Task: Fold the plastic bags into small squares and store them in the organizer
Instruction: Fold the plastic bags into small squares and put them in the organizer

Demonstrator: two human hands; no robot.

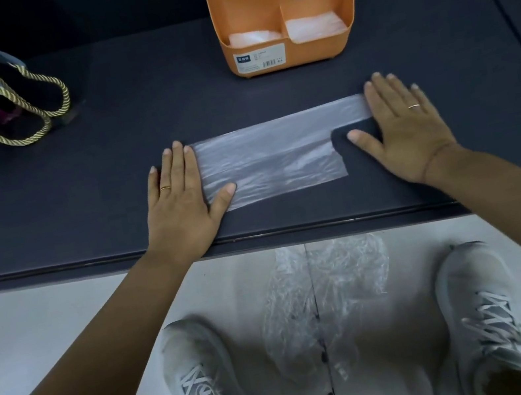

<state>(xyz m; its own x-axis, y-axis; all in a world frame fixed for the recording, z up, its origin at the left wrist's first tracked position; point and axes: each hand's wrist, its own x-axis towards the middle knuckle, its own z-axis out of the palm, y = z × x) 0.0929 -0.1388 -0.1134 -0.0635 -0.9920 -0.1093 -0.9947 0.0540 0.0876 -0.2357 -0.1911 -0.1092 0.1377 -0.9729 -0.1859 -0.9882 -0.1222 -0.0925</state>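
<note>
On the dark table (77, 194), near its front edge: one plastic bag (273, 156) lies flat as a long strip. Left hand (178, 194) palm down, fingers straight and together, thumb on the strip's left end. Right hand (406, 126) flat, fingers spread, pressing the right end. One orange organizer (285, 11) behind, five compartments showing folded plastic. One crumpled bag (324, 308) on the floor between two shoes (200, 375).

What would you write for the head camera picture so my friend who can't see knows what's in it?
The left hand and right hand rest flat on the ends of a clear plastic bag folded into a long strip on a dark table. Behind it stands an orange organizer holding folded bags; a crumpled bag lies on the floor between two shoes.
</note>
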